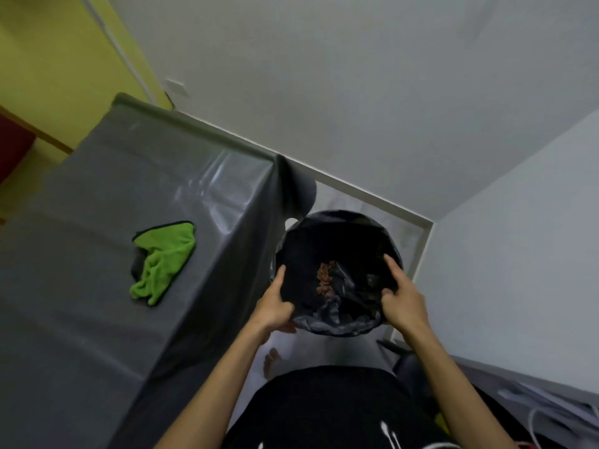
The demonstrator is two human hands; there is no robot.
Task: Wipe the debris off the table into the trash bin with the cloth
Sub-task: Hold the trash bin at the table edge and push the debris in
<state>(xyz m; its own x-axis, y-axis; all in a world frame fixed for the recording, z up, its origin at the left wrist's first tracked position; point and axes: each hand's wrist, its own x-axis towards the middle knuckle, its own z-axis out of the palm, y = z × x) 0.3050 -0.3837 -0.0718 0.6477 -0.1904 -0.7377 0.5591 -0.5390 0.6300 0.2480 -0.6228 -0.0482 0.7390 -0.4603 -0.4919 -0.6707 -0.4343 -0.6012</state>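
Left hand (275,306) & right hand (405,303) curl round trash bin (340,218) rim, thumbs inside; prob light, liner (343,323) slippery, so grip the stiff rim.

A white wall (356,76) is seen from 12 to 3 o'clock and a yellow wall (58,53) at 10 o'clock. A white socket plate (176,87) is set near where they meet. A white skirting board (372,192) is run along the pale floor (405,228). White cables (551,419) are piled at 5 o'clock.
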